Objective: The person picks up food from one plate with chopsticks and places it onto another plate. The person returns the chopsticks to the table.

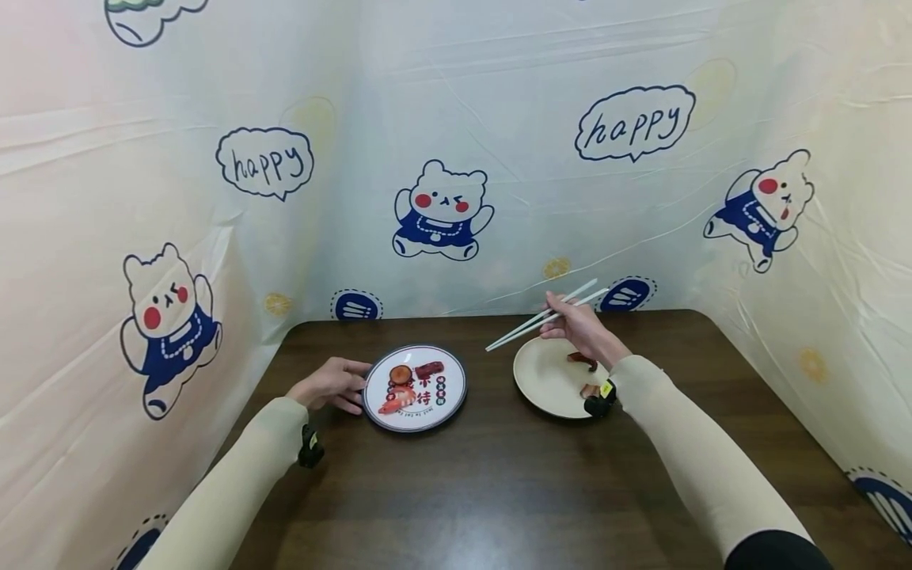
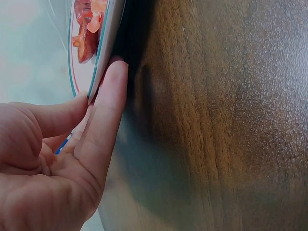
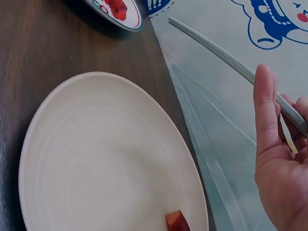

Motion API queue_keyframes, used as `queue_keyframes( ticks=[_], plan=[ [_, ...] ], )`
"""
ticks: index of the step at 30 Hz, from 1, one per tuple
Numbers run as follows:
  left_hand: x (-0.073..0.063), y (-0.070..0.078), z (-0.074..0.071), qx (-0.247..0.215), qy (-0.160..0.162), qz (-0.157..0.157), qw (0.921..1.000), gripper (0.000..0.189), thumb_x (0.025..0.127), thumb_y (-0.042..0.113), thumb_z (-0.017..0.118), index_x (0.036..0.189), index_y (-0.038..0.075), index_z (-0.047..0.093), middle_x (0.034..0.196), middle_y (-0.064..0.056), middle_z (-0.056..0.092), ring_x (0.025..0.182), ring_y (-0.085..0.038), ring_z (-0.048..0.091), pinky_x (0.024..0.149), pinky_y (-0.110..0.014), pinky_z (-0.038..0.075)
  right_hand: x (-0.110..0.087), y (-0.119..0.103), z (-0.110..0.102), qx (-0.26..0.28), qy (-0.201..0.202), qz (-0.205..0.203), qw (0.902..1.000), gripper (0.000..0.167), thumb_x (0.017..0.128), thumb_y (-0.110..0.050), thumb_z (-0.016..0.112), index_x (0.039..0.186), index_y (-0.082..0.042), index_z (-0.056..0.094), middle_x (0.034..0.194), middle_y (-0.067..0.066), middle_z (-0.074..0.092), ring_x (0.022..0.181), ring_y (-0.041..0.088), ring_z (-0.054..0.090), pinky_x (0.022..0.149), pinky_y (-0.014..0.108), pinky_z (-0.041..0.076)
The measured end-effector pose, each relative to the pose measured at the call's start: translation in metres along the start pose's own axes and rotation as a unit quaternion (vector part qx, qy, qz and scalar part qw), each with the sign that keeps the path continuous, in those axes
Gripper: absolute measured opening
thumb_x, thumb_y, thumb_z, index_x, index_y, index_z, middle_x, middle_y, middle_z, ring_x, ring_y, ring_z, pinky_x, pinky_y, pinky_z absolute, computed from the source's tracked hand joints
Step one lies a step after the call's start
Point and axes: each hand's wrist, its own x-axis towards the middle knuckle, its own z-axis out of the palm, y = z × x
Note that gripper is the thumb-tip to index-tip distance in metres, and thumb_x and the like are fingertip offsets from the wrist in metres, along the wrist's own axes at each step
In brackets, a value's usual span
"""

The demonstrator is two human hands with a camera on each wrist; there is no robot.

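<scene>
My left hand (image 1: 331, 385) holds the rim of a printed plate (image 1: 427, 413) at its left side. In the left wrist view the thumb lies at the upper edge and the fingers (image 2: 109, 91) reach underneath. On that plate lie a shrimp (image 1: 399, 398), a round brown piece (image 1: 400, 374) and a dark red piece (image 1: 429, 370). My right hand (image 1: 579, 326) holds a pair of pale chopsticks (image 1: 523, 326), tips pointing left, above the far side of a cream plate (image 1: 534, 384). Nothing shows between the tips. Two brown-red food pieces (image 1: 583, 360) lie on the cream plate, partly hidden by the wrist.
Both plates are on a dark wooden table (image 1: 427, 491), with a gap between them. A printed cloth (image 1: 442, 119) with bears and "happy" bubbles hangs behind and at both sides. A black wrist camera (image 1: 601, 400) overlaps the cream plate in the head view.
</scene>
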Motion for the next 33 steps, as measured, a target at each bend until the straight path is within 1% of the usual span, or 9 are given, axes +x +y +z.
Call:
queue_keyframes(
  ticks=[5,12,16,24,28,30,33],
  plan=[
    [0.001,-0.001,-0.001,-0.001,0.000,0.000,1.0000,0.057,0.106,0.001,0.055,0.159,-0.006,0.036,0.110,-0.023,0.063,0.078,-0.026,0.070,0.076,-0.043,0.067,-0.004,-0.003,-0.009,0.001,0.001,0.001,1.0000,0.031,0.112,-0.029,0.054,0.097,-0.006,0.067,0.084,0.010,0.069,0.065,0.018,0.071,0.066,0.032,0.066],
    [0.001,-0.001,-0.001,-0.002,-0.002,0.003,1.0000,0.057,0.106,0.001,0.055,0.159,-0.007,0.036,0.109,-0.023,0.063,0.079,-0.026,0.070,0.076,-0.044,0.067,-0.008,-0.002,-0.020,0.003,0.003,-0.003,1.0000,0.029,0.113,-0.027,0.051,0.099,-0.006,0.065,0.081,0.007,0.069,0.065,0.019,0.072,0.066,0.032,0.066],
    [0.002,-0.002,-0.001,-0.001,-0.002,0.004,1.0000,0.057,0.106,0.001,0.055,0.159,-0.007,0.037,0.109,-0.023,0.063,0.078,-0.025,0.070,0.076,-0.044,0.067,-0.012,-0.005,-0.025,0.008,0.007,-0.006,0.9999,0.029,0.113,-0.027,0.051,0.099,-0.006,0.065,0.083,0.007,0.069,0.065,0.019,0.072,0.066,0.032,0.066],
    [0.004,0.000,-0.001,0.001,-0.003,0.005,1.0000,0.056,0.106,0.002,0.056,0.159,-0.006,0.038,0.102,-0.021,0.062,0.077,-0.026,0.070,0.076,-0.043,0.067,-0.018,-0.012,-0.036,0.000,0.022,-0.012,0.9997,0.029,0.113,-0.027,0.050,0.103,-0.004,0.064,0.084,0.008,0.068,0.065,0.018,0.072,0.065,0.030,0.065],
    [0.006,-0.001,-0.001,0.001,-0.002,0.003,1.0000,0.056,0.106,0.001,0.056,0.159,-0.006,0.038,0.107,-0.022,0.063,0.078,-0.026,0.071,0.076,-0.043,0.067,-0.020,-0.012,-0.039,0.000,0.026,-0.011,0.9996,0.029,0.113,-0.027,0.050,0.103,-0.004,0.063,0.082,0.008,0.069,0.065,0.019,0.072,0.065,0.031,0.066],
    [0.006,-0.002,-0.001,0.000,-0.003,0.001,1.0000,0.057,0.106,0.001,0.056,0.159,-0.006,0.038,0.111,-0.023,0.064,0.078,-0.026,0.071,0.076,-0.043,0.067,-0.021,-0.012,-0.040,0.003,0.021,-0.009,0.9997,0.028,0.113,-0.027,0.050,0.103,-0.004,0.062,0.082,0.008,0.069,0.065,0.019,0.072,0.066,0.031,0.066],
    [0.004,-0.002,-0.002,0.002,-0.002,0.000,1.0000,0.056,0.106,0.001,0.056,0.159,-0.006,0.038,0.111,-0.024,0.063,0.078,-0.026,0.070,0.076,-0.043,0.067,-0.022,-0.014,-0.041,0.009,0.021,-0.009,0.9997,0.028,0.113,-0.026,0.049,0.103,-0.003,0.062,0.082,0.008,0.069,0.065,0.019,0.072,0.066,0.031,0.066]
  ],
)
